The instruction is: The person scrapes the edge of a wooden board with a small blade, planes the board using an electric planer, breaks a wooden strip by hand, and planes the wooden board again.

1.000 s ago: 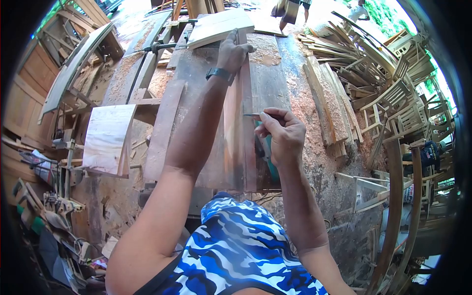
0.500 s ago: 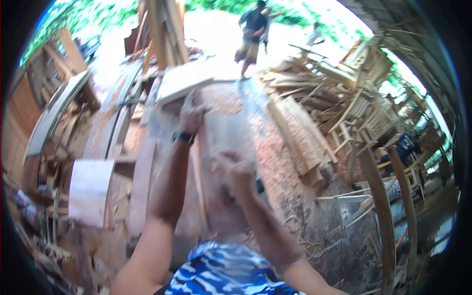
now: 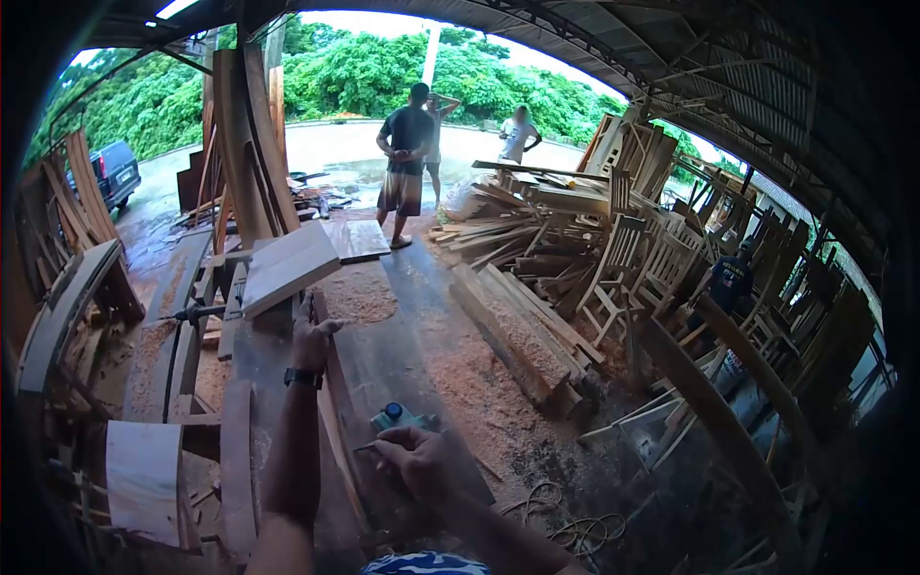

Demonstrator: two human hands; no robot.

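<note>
The right hand (image 3: 420, 465) pinches a thin pointed tool (image 3: 366, 448) between thumb and fingertips, its tip toward the left, above the near part of the table (image 3: 395, 359). The left hand (image 3: 311, 337), a dark watch (image 3: 303, 378) on its wrist, is at the far end of a long narrow board (image 3: 337, 385), thumb spread to the right; whether its fingers close around the wood cannot be told. The board runs lengthwise along the table, from near the far left corner toward the near edge. Just beyond the right hand, toward the table's right edge, sits a green power tool (image 3: 414, 419).

Past the left fingertips, a thick pale panel (image 3: 290, 267) sits tilted at the far left corner, and sawdust (image 3: 355, 294) lies beside it. A flat panel (image 3: 358, 240) lies at the far edge. Off the right edge, planks (image 3: 522, 335) strewn with shavings lie near a loose cord (image 3: 586, 533). Beyond the far edge stands a person in a dark shirt (image 3: 406, 139).
</note>
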